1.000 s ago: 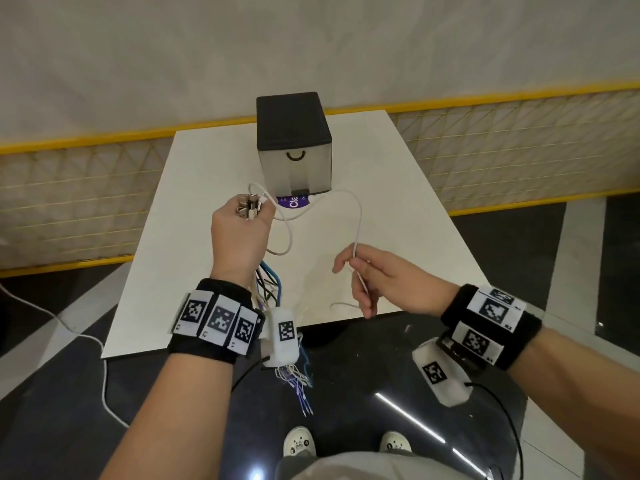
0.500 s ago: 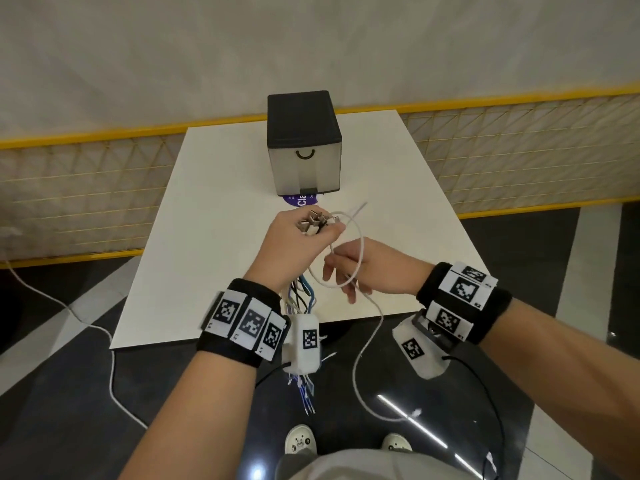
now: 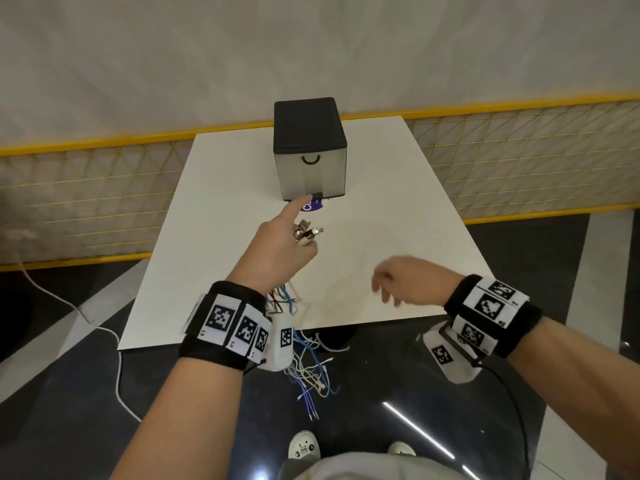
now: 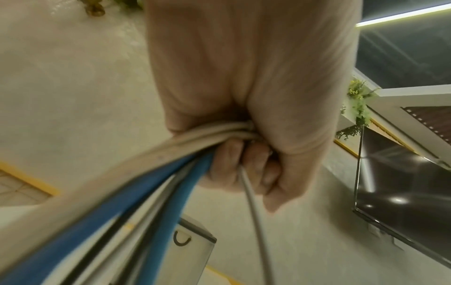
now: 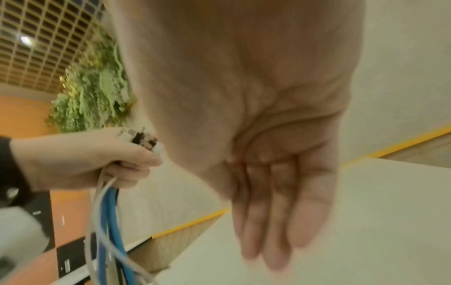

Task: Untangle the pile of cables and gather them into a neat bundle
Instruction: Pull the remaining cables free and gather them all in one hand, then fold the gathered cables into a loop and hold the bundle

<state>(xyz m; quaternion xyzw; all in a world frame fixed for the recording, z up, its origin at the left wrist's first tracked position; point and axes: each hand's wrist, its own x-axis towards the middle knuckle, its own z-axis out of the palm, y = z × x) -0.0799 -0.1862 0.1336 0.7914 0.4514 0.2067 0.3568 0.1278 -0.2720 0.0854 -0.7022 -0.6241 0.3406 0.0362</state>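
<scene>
The cables (image 3: 304,362) are gripped in the left hand (image 3: 277,252), index finger extended, in front of the box (image 3: 310,150), plug ends up. The right hand (image 3: 408,282), blurred, is held apparently loose and empty, right of the box.

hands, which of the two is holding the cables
The left hand: its fingers curl round the cables, plug ends sticking out on top. The right hand is open and holds nothing.

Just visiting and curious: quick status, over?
Left hand grips cable bundle, plugs up. Right hand open, holding nothing. Loose ends dangle off table.
</scene>
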